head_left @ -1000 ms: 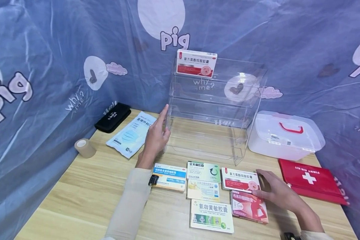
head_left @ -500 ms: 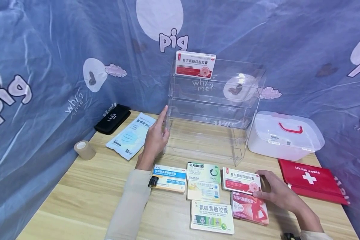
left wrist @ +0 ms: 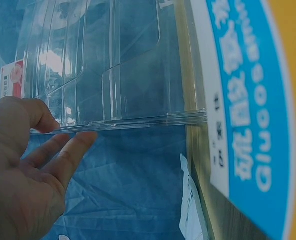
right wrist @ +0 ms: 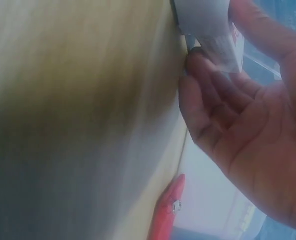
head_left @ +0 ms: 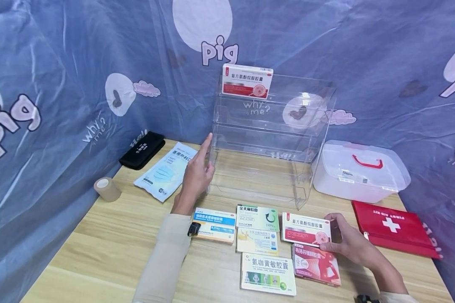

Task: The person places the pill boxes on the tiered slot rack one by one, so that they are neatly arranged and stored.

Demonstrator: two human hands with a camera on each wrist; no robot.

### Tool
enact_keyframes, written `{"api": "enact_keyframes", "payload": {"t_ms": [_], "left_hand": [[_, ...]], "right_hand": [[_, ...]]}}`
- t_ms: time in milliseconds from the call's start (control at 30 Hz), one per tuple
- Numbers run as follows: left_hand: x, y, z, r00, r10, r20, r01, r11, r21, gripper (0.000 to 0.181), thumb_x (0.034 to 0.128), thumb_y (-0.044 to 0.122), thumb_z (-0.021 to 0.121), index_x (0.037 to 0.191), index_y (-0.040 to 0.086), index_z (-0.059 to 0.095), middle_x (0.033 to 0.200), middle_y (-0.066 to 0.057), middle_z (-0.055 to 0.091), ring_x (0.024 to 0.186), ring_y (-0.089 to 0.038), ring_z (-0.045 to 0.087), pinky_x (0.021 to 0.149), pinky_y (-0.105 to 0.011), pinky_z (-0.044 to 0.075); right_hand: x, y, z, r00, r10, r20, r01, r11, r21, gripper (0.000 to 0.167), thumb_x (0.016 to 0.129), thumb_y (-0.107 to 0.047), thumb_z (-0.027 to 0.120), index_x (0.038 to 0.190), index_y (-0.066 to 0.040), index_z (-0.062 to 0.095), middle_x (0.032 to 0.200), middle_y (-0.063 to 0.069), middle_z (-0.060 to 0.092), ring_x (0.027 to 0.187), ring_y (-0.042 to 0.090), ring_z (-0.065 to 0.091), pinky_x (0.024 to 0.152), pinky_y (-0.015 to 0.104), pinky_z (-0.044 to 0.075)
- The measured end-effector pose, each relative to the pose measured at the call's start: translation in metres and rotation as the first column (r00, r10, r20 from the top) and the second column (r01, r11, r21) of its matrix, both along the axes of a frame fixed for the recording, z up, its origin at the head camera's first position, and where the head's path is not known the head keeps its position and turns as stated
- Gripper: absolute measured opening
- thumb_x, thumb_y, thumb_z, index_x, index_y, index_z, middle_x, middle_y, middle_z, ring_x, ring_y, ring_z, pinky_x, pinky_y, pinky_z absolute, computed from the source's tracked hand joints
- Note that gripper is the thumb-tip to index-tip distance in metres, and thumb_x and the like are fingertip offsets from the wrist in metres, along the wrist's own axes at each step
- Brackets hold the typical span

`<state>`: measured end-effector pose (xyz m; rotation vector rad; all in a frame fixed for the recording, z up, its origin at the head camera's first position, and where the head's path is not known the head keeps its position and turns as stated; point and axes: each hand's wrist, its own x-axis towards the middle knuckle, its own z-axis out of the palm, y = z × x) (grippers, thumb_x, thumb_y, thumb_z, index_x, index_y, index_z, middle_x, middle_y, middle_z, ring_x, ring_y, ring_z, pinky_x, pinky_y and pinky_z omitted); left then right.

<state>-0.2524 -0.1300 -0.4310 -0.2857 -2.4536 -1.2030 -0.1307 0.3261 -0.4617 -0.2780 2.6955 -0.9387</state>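
In the head view my left hand (head_left: 198, 174) is at the left side of a clear tiered display rack (head_left: 263, 168). The left wrist view shows its thumb and fingers on opposite faces of the side panel, pinching it. My right hand (head_left: 354, 244) grips the right end of a red-and-white medicine box (head_left: 306, 229), thumb on the near side, fingers behind. The right wrist view shows fingertips under that box. Just in front lies a pink medicine box (head_left: 315, 264). A matching red-and-white box (head_left: 247, 81) stands at the top left of the rack.
Blue-and-white (head_left: 214, 226), green-and-white (head_left: 257, 218), yellowish (head_left: 257, 241) and white-green (head_left: 268, 273) medicine boxes lie in front. Left are a tape roll (head_left: 107, 189), mask packet (head_left: 164, 172) and black case (head_left: 142, 150). Right are a lidded plastic box (head_left: 360, 172) and red first-aid pouch (head_left: 396, 229).
The red-and-white box under my right hand has shifted slightly right and toward me. The pink box beside it has edged the same way. My left hand stays on the rack.
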Motion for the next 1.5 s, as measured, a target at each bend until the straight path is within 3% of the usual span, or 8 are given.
{"api": "enact_keyframes", "payload": {"t_ms": [167,433,600,967,1067,1167,1333,1500], "left_hand": [[-0.001,0.000,0.001,1.000,0.001,-0.007,-0.001,1.000,-0.003,0.094,0.0981,-0.009,0.059,0.173,0.033,0.022,0.174,-0.009,0.040,0.123,-0.040,0.067,0.075,-0.038,0.053],[-0.003,0.000,-0.001,0.999,0.016,-0.034,-0.016,1.000,-0.019,0.091,0.0985,-0.008,0.058,0.173,0.032,0.024,0.174,-0.007,0.041,0.093,-0.036,0.066,0.063,-0.037,0.047],[-0.003,0.001,-0.001,1.000,0.017,-0.025,-0.017,1.000,-0.018,0.091,0.0987,-0.008,0.058,0.173,0.033,0.023,0.174,-0.006,0.041,0.109,-0.035,0.068,0.067,-0.037,0.049],[-0.001,0.001,-0.001,1.000,0.018,-0.025,-0.018,1.000,-0.010,0.090,0.0985,-0.009,0.058,0.173,0.029,0.025,0.173,-0.008,0.041,0.126,-0.035,0.069,0.067,-0.037,0.050],[-0.001,0.001,-0.001,1.000,0.017,-0.024,-0.017,1.000,-0.010,0.091,0.0982,-0.009,0.059,0.173,0.031,0.025,0.173,-0.008,0.042,0.133,-0.035,0.067,0.069,-0.037,0.050],[0.000,0.001,-0.001,1.000,0.018,-0.022,-0.018,1.000,-0.013,0.092,0.0984,-0.008,0.059,0.173,0.032,0.023,0.173,-0.008,0.042,0.133,-0.035,0.067,0.069,-0.037,0.051],[0.000,0.001,-0.001,1.000,0.016,-0.022,-0.017,1.000,-0.017,0.092,0.0988,-0.008,0.059,0.173,0.033,0.022,0.174,-0.008,0.041,0.126,-0.034,0.069,0.066,-0.035,0.049],[-0.001,0.001,-0.002,1.000,0.016,-0.015,-0.016,1.000,-0.018,0.092,0.0991,-0.008,0.058,0.173,0.034,0.023,0.174,-0.008,0.041,0.126,-0.034,0.069,0.067,-0.036,0.049]], "right_hand": [[0.001,0.001,-0.002,1.000,-0.003,0.026,0.005,0.999,-0.050,0.077,0.083,-0.022,0.092,0.139,-0.002,0.042,0.120,0.014,0.070,0.100,0.009,0.066,0.080,0.023,0.058],[0.000,0.001,-0.001,0.999,-0.007,0.032,0.009,0.998,-0.065,0.077,0.085,-0.020,0.090,0.142,-0.002,0.042,0.119,0.015,0.071,0.100,0.017,0.069,0.077,0.024,0.059],[0.001,0.001,0.001,0.999,-0.027,0.047,0.030,0.998,-0.051,0.081,0.085,-0.020,0.090,0.144,-0.001,0.039,0.122,0.017,0.069,0.103,0.023,0.068,0.077,0.023,0.059],[0.007,0.009,0.006,0.997,-0.067,-0.025,0.066,0.997,-0.029,0.086,0.085,-0.012,0.089,0.153,-0.003,0.037,0.130,0.024,0.064,0.110,0.030,0.068,0.076,0.022,0.059],[0.008,0.013,0.007,0.996,-0.067,-0.066,0.064,0.997,-0.047,0.085,0.086,-0.008,0.088,0.154,-0.003,0.038,0.130,0.025,0.064,0.108,0.026,0.068,0.077,0.020,0.060],[0.009,0.017,0.008,0.990,-0.070,-0.122,0.062,0.996,-0.062,0.084,0.085,-0.006,0.088,0.154,-0.003,0.040,0.130,0.025,0.063,0.105,0.013,0.067,0.076,0.019,0.061],[0.008,0.020,0.011,0.969,-0.068,-0.236,0.038,0.991,-0.130,0.083,0.082,0.002,0.088,0.151,0.000,0.043,0.126,0.005,0.063,0.101,-0.011,0.061,0.076,0.015,0.060],[0.003,0.019,0.018,0.946,-0.076,-0.314,0.016,0.982,-0.188,0.081,0.081,0.010,0.085,0.151,0.003,0.043,0.118,-0.024,0.057,0.100,-0.012,0.062,0.076,0.012,0.059]]}}
